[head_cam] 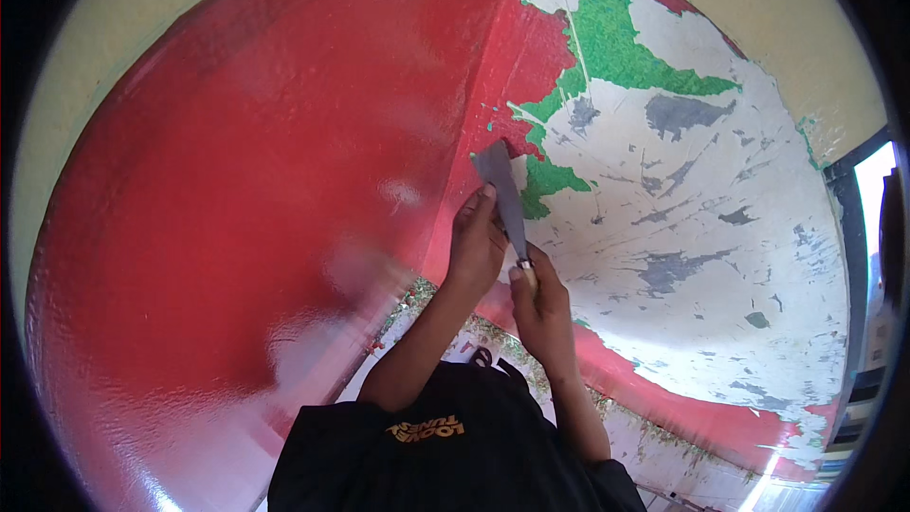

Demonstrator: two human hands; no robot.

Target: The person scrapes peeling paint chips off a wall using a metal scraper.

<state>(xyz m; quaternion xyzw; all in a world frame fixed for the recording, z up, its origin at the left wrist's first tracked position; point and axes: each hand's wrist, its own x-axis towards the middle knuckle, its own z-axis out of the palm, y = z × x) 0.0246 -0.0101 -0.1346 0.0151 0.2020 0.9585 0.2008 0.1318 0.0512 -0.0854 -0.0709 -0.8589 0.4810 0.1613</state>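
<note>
My right hand (542, 306) grips the light-coloured handle of a putty knife (506, 188). The knife's broad grey blade points up the wall and to the left, over red paint. Close along the blade's left edge is my left hand (478, 245), its thumb raised near the metal. Whether these fingers pinch the blade I cannot tell. Right of the blade, the red paint (537, 50) ends in a ragged border. Beyond it show a patch of green paint (551, 185) and a stripped whitish wall surface (640, 227) with grey marks and scratches.
Glossy red paint covers the wall section (270, 142) on the left, which meets the scraped section at a corner. Paint flakes lie on the pale floor (640, 434) along the wall's foot. At the far right is a dark frame (846, 206) beside a bright opening.
</note>
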